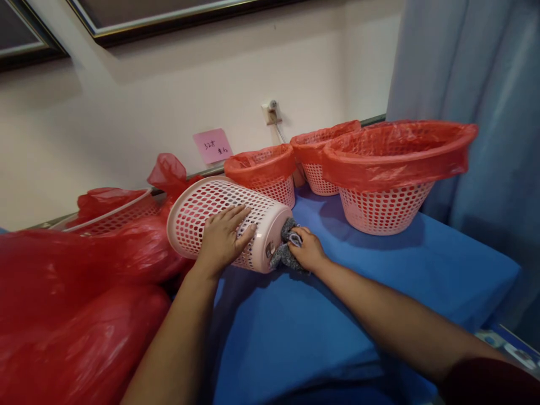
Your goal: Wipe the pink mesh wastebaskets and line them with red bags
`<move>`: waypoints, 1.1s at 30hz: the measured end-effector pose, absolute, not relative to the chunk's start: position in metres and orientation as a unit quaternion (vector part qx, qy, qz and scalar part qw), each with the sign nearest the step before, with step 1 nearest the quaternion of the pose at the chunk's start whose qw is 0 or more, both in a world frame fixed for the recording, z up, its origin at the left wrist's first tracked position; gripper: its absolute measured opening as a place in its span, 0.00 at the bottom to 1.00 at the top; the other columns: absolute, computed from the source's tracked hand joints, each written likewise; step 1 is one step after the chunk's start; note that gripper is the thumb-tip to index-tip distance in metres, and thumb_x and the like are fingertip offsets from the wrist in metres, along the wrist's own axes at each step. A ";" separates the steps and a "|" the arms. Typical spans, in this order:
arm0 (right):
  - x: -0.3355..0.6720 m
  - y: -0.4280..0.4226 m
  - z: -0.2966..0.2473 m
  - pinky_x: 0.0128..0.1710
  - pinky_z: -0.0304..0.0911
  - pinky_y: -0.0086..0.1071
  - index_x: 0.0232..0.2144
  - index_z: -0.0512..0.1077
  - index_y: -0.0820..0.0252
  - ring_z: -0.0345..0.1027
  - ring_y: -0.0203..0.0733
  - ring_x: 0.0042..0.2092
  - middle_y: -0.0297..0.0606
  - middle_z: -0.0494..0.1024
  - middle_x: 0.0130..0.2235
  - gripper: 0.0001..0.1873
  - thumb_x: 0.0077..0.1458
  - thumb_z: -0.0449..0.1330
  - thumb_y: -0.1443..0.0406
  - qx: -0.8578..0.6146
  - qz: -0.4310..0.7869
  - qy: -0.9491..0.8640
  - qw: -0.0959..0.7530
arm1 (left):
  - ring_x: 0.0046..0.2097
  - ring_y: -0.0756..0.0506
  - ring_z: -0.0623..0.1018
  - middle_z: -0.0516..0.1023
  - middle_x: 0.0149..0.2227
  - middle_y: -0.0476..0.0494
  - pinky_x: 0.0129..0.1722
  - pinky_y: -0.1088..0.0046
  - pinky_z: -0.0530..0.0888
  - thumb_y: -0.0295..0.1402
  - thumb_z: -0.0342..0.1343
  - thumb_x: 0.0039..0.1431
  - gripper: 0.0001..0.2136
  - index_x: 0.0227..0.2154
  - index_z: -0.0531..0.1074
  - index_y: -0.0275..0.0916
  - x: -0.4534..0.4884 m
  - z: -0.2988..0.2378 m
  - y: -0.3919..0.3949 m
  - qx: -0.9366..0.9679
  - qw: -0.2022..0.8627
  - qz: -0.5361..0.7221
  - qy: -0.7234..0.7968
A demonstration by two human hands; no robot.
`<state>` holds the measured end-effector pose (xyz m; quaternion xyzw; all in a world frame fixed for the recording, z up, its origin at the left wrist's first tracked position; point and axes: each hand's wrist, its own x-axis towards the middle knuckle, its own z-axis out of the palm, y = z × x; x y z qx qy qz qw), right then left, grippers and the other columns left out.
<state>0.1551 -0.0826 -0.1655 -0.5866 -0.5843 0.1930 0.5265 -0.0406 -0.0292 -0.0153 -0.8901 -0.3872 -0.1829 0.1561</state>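
A pink perforated plastic basket (202, 211) lies on its side on the blue table (337, 315), its bottom facing right. My left hand (223, 239) rests flat on the basket's wall, fingers stretched out. My right hand (310, 250) is closed round a grey cloth (283, 253) and presses it against the basket's bottom.
Three upright pink baskets lined with red bags stand behind: a small one (264, 169), a middle one (316, 149) and a large one (392, 169) at the right. Red plastic bags (76, 298) pile up at the left. A blue curtain (476, 84) hangs at the right; the wall is behind.
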 end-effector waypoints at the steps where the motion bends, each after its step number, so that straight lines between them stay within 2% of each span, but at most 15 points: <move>1: 0.155 -0.083 -0.166 0.51 0.66 0.39 0.43 0.75 0.57 0.70 0.44 0.47 0.40 0.76 0.46 0.15 0.51 0.59 0.71 -0.584 0.200 -0.595 0.515 | 0.64 0.35 0.69 0.73 0.62 0.41 0.63 0.50 0.62 0.48 0.46 0.66 0.25 0.59 0.71 0.44 -0.041 -0.015 -0.029 -0.890 0.155 -0.184 -0.388; 4: 0.151 -0.089 -0.169 0.46 0.68 0.33 0.34 0.78 0.54 0.72 0.41 0.41 0.34 0.78 0.39 0.14 0.44 0.63 0.73 -0.538 0.229 -0.657 0.476 | 0.64 0.35 0.69 0.73 0.62 0.41 0.62 0.51 0.62 0.48 0.46 0.66 0.25 0.59 0.71 0.43 -0.042 -0.016 -0.029 -0.891 0.153 -0.185 -0.386; 7: 0.150 -0.090 -0.168 0.44 0.68 0.31 0.33 0.78 0.53 0.72 0.39 0.39 0.31 0.79 0.36 0.14 0.42 0.63 0.74 -0.531 0.236 -0.664 0.470 | 0.64 0.35 0.69 0.74 0.62 0.40 0.62 0.51 0.62 0.48 0.46 0.66 0.26 0.59 0.72 0.42 -0.042 -0.016 -0.028 -0.893 0.153 -0.181 -0.382; 9: 0.154 -0.084 -0.163 0.47 0.69 0.35 0.37 0.78 0.56 0.72 0.42 0.41 0.35 0.78 0.39 0.14 0.47 0.61 0.73 -0.568 0.220 -0.622 0.492 | 0.64 0.35 0.69 0.73 0.62 0.40 0.62 0.51 0.62 0.48 0.46 0.66 0.26 0.59 0.71 0.41 -0.042 -0.016 -0.028 -0.892 0.154 -0.179 -0.385; 11: 0.161 -0.078 -0.156 0.53 0.67 0.40 0.47 0.75 0.58 0.71 0.44 0.47 0.41 0.77 0.46 0.19 0.53 0.58 0.71 -0.600 0.198 -0.576 0.518 | 0.64 0.35 0.69 0.73 0.62 0.41 0.62 0.50 0.63 0.49 0.45 0.66 0.26 0.59 0.72 0.42 -0.041 -0.015 -0.028 -0.891 0.153 -0.178 -0.389; 14: 0.169 -0.075 -0.147 0.61 0.61 0.40 0.59 0.67 0.56 0.65 0.45 0.59 0.44 0.70 0.58 0.26 0.58 0.58 0.67 -0.555 0.146 -0.577 0.580 | 0.64 0.35 0.70 0.73 0.62 0.41 0.62 0.51 0.63 0.49 0.45 0.66 0.26 0.59 0.72 0.42 -0.041 -0.015 -0.028 -0.893 0.150 -0.176 -0.386; 17: 0.166 -0.078 -0.151 0.66 0.56 0.41 0.63 0.63 0.55 0.58 0.46 0.66 0.45 0.62 0.65 0.31 0.58 0.58 0.67 -0.487 0.108 -0.619 0.606 | 0.64 0.35 0.70 0.73 0.62 0.40 0.62 0.50 0.63 0.49 0.46 0.66 0.26 0.59 0.72 0.41 -0.042 -0.015 -0.028 -0.894 0.147 -0.176 -0.384; 19: 0.160 -0.077 -0.160 0.66 0.56 0.43 0.63 0.63 0.58 0.57 0.48 0.66 0.47 0.60 0.67 0.32 0.55 0.59 0.70 -0.531 0.137 -0.610 0.571 | 0.64 0.34 0.70 0.73 0.62 0.40 0.61 0.49 0.63 0.49 0.46 0.66 0.26 0.59 0.72 0.41 -0.041 -0.015 -0.028 -0.893 0.148 -0.178 -0.385; 23: 0.156 -0.067 -0.174 0.58 0.65 0.48 0.53 0.72 0.63 0.70 0.54 0.55 0.52 0.72 0.55 0.23 0.53 0.60 0.70 -0.631 0.210 -0.561 0.493 | 0.63 0.33 0.70 0.74 0.62 0.39 0.61 0.48 0.63 0.48 0.46 0.66 0.25 0.59 0.72 0.40 -0.041 -0.015 -0.029 -0.892 0.148 -0.181 -0.386; 25: 0.158 -0.066 -0.170 0.58 0.66 0.48 0.53 0.72 0.63 0.70 0.53 0.55 0.51 0.73 0.53 0.22 0.55 0.59 0.69 -0.629 0.204 -0.557 0.502 | 0.63 0.33 0.70 0.74 0.61 0.39 0.61 0.47 0.63 0.48 0.46 0.66 0.25 0.59 0.72 0.41 -0.041 -0.015 -0.030 -0.892 0.147 -0.181 -0.386; 29: 0.160 -0.086 -0.153 0.63 0.60 0.46 0.60 0.64 0.59 0.61 0.51 0.62 0.50 0.65 0.61 0.30 0.54 0.59 0.68 -0.493 0.086 -0.656 0.565 | 0.63 0.33 0.70 0.74 0.61 0.39 0.61 0.48 0.63 0.48 0.46 0.66 0.26 0.59 0.72 0.41 -0.042 -0.016 -0.029 -0.892 0.150 -0.181 -0.387; 31: 0.158 -0.097 -0.148 0.59 0.64 0.47 0.57 0.67 0.59 0.64 0.52 0.58 0.49 0.69 0.56 0.27 0.53 0.59 0.68 -0.396 0.029 -0.734 0.551 | 0.63 0.35 0.70 0.74 0.61 0.40 0.61 0.49 0.63 0.48 0.46 0.66 0.25 0.59 0.72 0.42 -0.043 -0.017 -0.029 -0.893 0.148 -0.183 -0.383; 33: 0.157 -0.100 -0.149 0.56 0.66 0.48 0.53 0.69 0.59 0.66 0.52 0.54 0.48 0.71 0.52 0.25 0.52 0.59 0.68 -0.366 0.013 -0.768 0.525 | 0.63 0.36 0.70 0.74 0.61 0.41 0.62 0.51 0.63 0.48 0.46 0.66 0.25 0.59 0.72 0.42 -0.044 -0.017 -0.029 -0.894 0.145 -0.183 -0.382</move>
